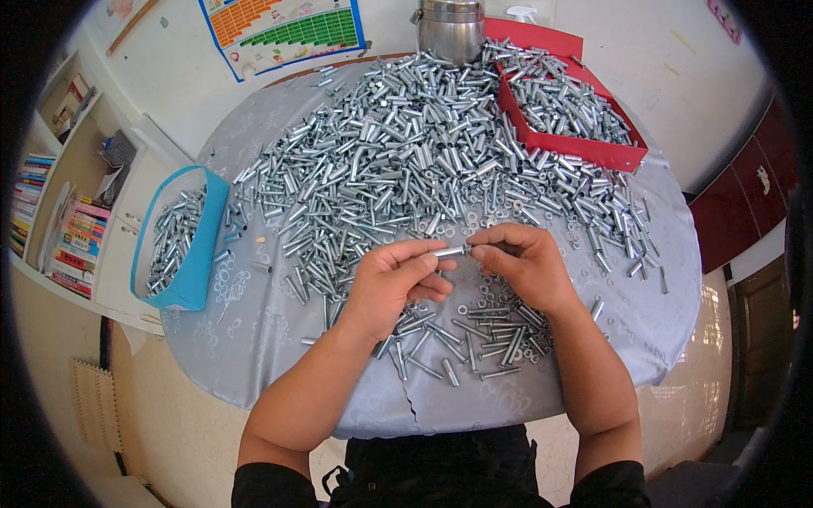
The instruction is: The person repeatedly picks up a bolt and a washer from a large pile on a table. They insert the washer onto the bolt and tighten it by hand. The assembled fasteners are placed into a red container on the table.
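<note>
Over the near middle of the table, a silvery metal sleeve anchor (450, 251) lies level between my two hands. My left hand (381, 284) pinches its left end between thumb and index finger, the other fingers curled loosely below. The fingertips of my right hand (529, 267) close on the anchor's right end, where a small ring-like piece shows; whether it is a nut or a washer I cannot tell. Beneath my hands lie loose bolts (508, 345), with nuts and washers (487, 296) among them. A big heap of metal sleeves and bolts (373, 152) spreads just beyond.
A blue box (196, 284) of metal pieces stands at the left of the round table with its grey cloth (229, 360). At the back right is a red box (555, 146) full of them. A steel pot (451, 34) stands behind the heap. Bookshelves (72, 186) are at left.
</note>
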Tool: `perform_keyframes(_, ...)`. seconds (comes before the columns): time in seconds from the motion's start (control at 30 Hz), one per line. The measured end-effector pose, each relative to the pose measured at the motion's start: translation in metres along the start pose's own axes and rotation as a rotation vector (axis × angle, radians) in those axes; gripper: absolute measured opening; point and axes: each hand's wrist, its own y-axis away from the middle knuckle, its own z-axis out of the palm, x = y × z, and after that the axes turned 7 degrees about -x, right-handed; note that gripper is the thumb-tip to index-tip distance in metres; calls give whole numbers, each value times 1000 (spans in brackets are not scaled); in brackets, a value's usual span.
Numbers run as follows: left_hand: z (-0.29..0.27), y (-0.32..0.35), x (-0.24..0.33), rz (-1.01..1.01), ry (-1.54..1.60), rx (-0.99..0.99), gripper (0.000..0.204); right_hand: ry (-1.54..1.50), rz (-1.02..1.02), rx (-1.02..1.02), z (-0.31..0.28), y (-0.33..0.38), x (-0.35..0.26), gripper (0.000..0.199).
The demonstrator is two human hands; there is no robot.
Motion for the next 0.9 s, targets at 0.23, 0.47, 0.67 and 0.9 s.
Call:
perform_keyframes(0.23, 0, 0, 0, 5, 8, 5, 28, -66, -9, 80, 5, -1, -1, 14)
perform_keyframes(0.47, 1, 1, 2, 0, -30, -17, 28, -7, -21, -2, 2, -1, 2, 15)
perform_keyframes(0.67, 5, 3, 6, 6, -75, 24, 29, -122, 14, 34, 4, -1, -1, 14)
perform_keyframes(0.9, -4, 1, 9, 109, 25, 103, 28, 387, -122, 337, -8, -5, 6, 14)
